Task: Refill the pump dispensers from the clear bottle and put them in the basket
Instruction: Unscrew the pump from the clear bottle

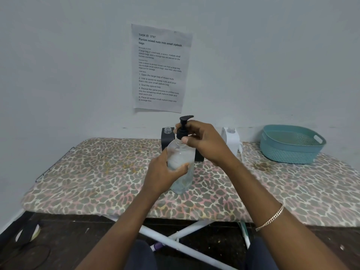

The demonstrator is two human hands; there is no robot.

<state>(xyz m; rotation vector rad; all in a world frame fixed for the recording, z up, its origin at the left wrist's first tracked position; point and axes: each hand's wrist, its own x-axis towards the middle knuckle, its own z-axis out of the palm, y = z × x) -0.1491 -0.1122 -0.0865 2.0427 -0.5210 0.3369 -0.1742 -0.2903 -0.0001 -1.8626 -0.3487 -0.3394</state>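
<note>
- The clear bottle (180,152) is held over the middle of the ironing board (97,172), which has a leopard-print cover. It stands nearly upright, leaning slightly.
- Whether the bottle's base touches the cover or is held just above it cannot be told.
- A black pump (184,123) sits in the bottle's neck, with its nozzle pointing right.
- The left hand (163,173) grips the bottle's body from the left side. Its fingers curl round the front and the thumb lies across the near face.
- The right hand (204,141) is clamped on the pump's collar at the top of the bottle. The fingers wrap behind the stem and the thumb presses at the front.
- A chain bracelet (270,218) sits on the right wrist.
- The black dispenser (165,141) stands just behind the bottle near the wall. It has no pump fitted and its clear threaded neck is open.
- The white dispenser (230,139) stands to the right of the black one, partly hidden by the right hand. Its neck is also open.
- The teal basket (288,151) rests on the far right of the board, well apart from the bottles. Nothing shows inside it.
- A printed sheet (159,69) is fixed to the wall above the dispensers.
- The board's white crossed legs (187,230) show below it, over a dark floor (78,240).
</note>
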